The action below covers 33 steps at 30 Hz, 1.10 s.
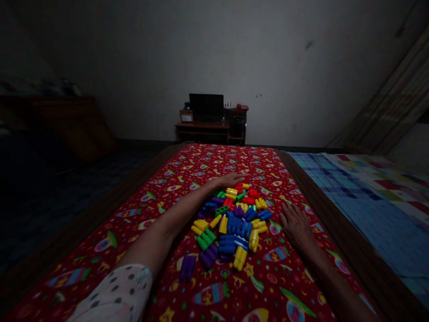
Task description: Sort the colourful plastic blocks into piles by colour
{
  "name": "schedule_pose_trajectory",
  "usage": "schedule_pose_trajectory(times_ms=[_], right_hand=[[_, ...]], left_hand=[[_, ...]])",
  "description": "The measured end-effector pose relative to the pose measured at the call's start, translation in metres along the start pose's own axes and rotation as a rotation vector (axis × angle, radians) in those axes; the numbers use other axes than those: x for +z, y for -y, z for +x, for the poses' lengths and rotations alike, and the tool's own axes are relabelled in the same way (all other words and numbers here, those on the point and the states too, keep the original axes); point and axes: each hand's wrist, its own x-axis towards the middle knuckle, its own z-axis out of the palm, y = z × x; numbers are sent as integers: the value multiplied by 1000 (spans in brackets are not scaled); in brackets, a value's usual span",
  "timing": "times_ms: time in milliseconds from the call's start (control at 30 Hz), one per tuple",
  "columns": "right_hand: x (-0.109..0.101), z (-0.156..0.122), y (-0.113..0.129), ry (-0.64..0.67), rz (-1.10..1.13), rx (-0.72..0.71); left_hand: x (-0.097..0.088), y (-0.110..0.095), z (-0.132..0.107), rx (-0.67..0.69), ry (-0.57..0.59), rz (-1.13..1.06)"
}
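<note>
A heap of plastic building blocks (231, 223) in blue, yellow, green, red and purple lies on a red patterned cloth (201, 170). My left hand (229, 180) reaches round the far side of the heap, fingers stretched out flat and touching the farthest blocks. My right hand (296, 226) rests flat on the cloth just right of the heap, fingers apart, holding nothing. A purple block (187, 267) lies apart at the near left.
The cloth covers a long table with a wooden edge (315, 188). A chequered bedspread (375, 192) lies to the right. At the far wall stands a low wooden desk (211, 129) with a dark monitor (206, 107). The room is dim.
</note>
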Motion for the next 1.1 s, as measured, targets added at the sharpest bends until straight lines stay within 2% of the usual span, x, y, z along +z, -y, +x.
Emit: schedule_pose_trajectory(times_ms=[200, 233, 300, 400, 467, 567, 667, 767, 933, 1000, 1100], right_hand=[[-3, 1, -1, 12, -45, -37], [-3, 1, -1, 20, -43, -41], [-3, 2, -1, 28, -26, -18], [-4, 4, 1, 39, 11, 65], [-4, 4, 1, 61, 26, 73], [-4, 5, 1, 77, 47, 66], [-2, 5, 1, 66, 67, 80], [1, 5, 1, 40, 80, 86], [1, 4, -1, 9, 110, 70], [1, 4, -1, 5, 118, 59], [1, 3, -1, 4, 121, 70]], left_hand=[[-1, -38, -32, 114, 179, 32], [-3, -43, -40, 135, 179, 47], [-8, -51, -62, 168, 98, 92], [-8, -66, -112, 170, -123, 220], [0, -80, -156, 185, -179, 321], [22, -104, -222, 334, -64, 436], [43, -117, -258, 418, 42, 483], [49, -108, -252, 422, 19, 517], [33, -79, -204, 401, -64, 524], [29, -80, -192, 399, -87, 506], [37, -100, -189, 457, -121, 467]])
